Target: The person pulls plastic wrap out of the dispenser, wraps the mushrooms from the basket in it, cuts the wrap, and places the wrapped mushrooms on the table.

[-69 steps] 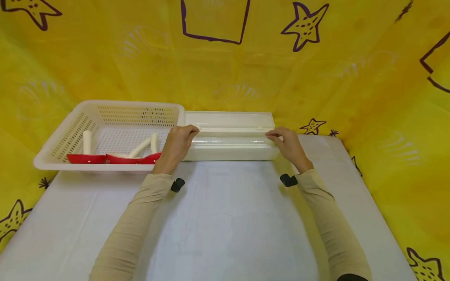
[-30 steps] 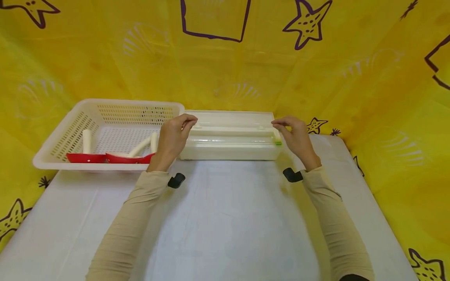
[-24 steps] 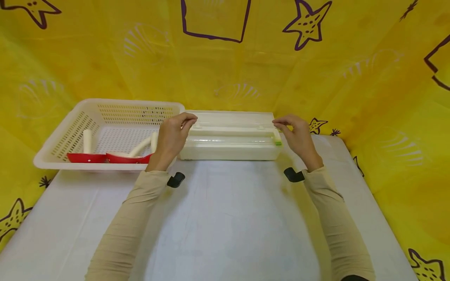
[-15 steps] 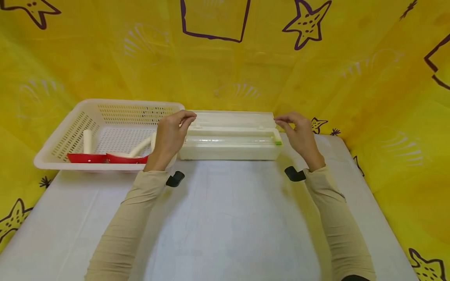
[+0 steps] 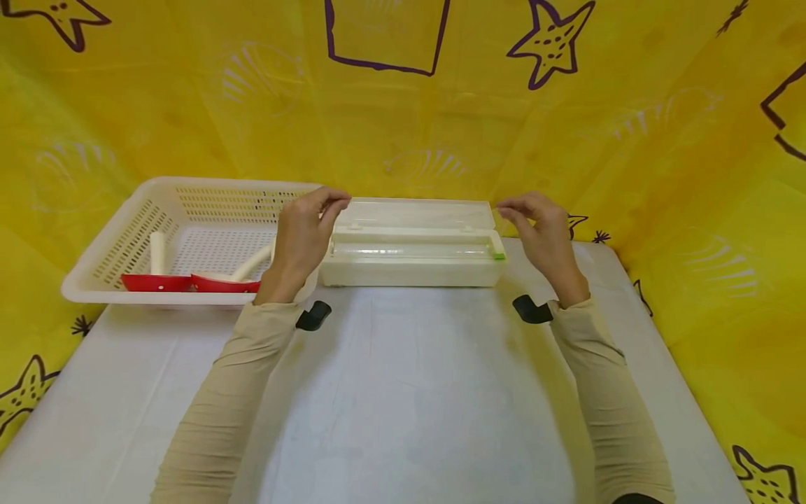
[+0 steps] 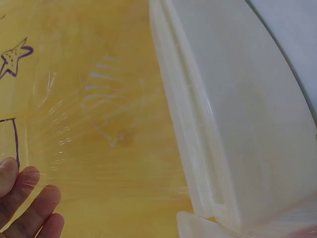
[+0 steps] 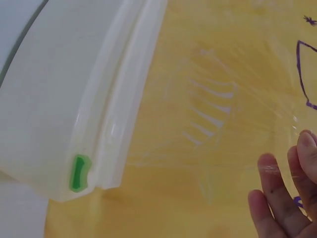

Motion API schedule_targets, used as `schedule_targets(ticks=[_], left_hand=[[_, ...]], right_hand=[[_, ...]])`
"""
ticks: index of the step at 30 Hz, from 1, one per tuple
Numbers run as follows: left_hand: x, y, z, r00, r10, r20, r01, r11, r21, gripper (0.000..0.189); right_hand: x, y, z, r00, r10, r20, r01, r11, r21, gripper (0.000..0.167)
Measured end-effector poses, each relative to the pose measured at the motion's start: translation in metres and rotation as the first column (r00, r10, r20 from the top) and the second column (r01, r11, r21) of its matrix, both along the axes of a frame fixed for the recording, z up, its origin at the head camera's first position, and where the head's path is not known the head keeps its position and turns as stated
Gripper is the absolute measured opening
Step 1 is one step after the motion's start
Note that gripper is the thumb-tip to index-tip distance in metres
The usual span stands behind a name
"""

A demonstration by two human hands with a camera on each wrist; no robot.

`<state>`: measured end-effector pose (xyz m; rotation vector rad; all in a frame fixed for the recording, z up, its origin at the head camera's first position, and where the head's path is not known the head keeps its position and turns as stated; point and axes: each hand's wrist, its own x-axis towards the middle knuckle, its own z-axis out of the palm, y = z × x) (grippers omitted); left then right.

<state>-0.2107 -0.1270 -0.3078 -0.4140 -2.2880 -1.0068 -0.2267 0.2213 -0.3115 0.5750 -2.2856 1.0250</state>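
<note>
The clear film [image 6: 114, 148] stretches between the box [image 5: 409, 273] and the person's two hands, so thin that only creases and glints give it away. Left hand [image 5: 305, 234] and right hand [image 5: 544, 238] each pinch an edge between thumb and forefinger, their other fingers loosely bent and slightly parted. Glossy white plastic, the box has its lid [image 5: 415, 215] raised, a shiny roll [image 5: 409, 250] inside and a green tab [image 5: 499, 256]. The left arm partly hides the slotted basket [image 5: 189, 299] and its red, white-dotted ladles [image 5: 220, 283]. All sits on the white worktop [image 5: 428, 392].
</note>
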Motion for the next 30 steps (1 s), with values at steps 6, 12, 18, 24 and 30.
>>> schedule_targets(ticks=[6, 12, 18, 24, 30], left_hand=[[0.001, 0.002, 0.005, 1.000, -0.003, 0.004, 0.003, 1.000, 0.024, 0.017], [0.002, 0.002, 0.008, 1.000, -0.001, -0.015, 0.001, 0.999, 0.037, 0.017], [0.002, 0.002, 0.012, 1.000, -0.001, -0.028, 0.002, 1.000, 0.026, 0.018], [0.003, 0.003, 0.018, 0.999, -0.009, -0.050, 0.011, 0.999, 0.040, 0.018], [0.004, 0.003, 0.023, 0.995, -0.009, -0.100, 0.014, 0.999, 0.050, 0.016]], right_hand=[[0.002, 0.000, 0.005, 1.000, 0.014, 0.002, -0.014, 0.999, -0.032, 0.013], [0.003, -0.001, 0.008, 1.000, 0.026, 0.009, -0.026, 0.998, -0.060, 0.014], [0.003, -0.002, 0.012, 1.000, 0.025, -0.009, -0.026, 0.997, -0.070, 0.014], [0.004, -0.002, 0.016, 0.999, 0.014, -0.041, -0.016, 0.998, -0.061, 0.014], [0.006, -0.002, 0.021, 0.995, 0.018, -0.095, -0.024, 0.998, -0.066, 0.015]])
